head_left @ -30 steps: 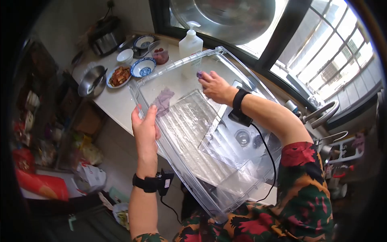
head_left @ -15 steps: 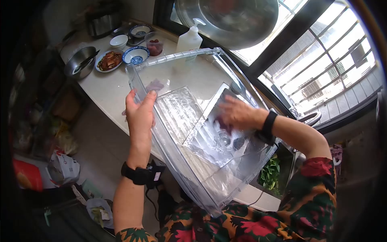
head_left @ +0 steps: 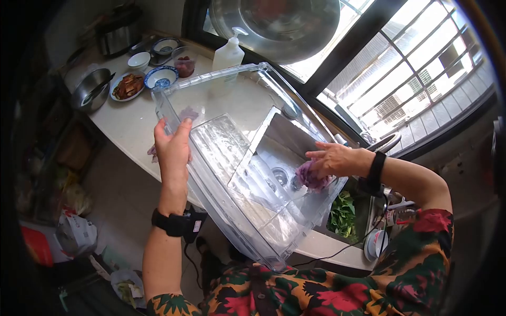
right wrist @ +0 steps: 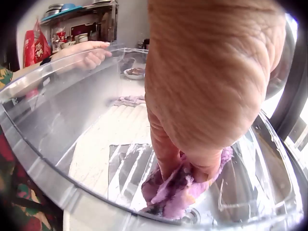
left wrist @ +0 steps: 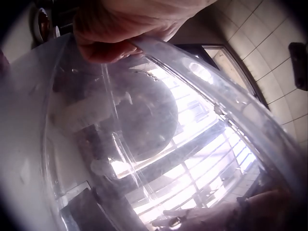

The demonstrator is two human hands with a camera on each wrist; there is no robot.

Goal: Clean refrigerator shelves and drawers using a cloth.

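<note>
A large clear plastic bin (head_left: pixel 211 195) is tilted over the counter and sink. My left hand (head_left: pixel 173 145) grips its left rim, thumb on the near side; the left wrist view shows the fingers curled over that edge. Inside the bin, at its right end, my right hand (head_left: pixel 337 160) holds a bunched purple cloth (head_left: pixel 312 176). In the right wrist view the fingers pinch the cloth (right wrist: pixel 180 190) against the clear plastic. Another purple cloth (head_left: pixel 188 113) lies on the counter, seen through the bin's left wall.
Leafy greens (head_left: pixel 342 216) lie in a basin right of the bin. Behind stand a white pump bottle (head_left: pixel 228 55), a blue-patterned bowl (head_left: pixel 161 77), a plate of food (head_left: pixel 127 87) and a steel bowl (head_left: pixel 94 92). The tap (head_left: pixel 389 142) rises by the window.
My right hand has swept the cloth from the bin's far side to its right end. The left hand keeps its grip on the rim; the head view has shifted slightly.
</note>
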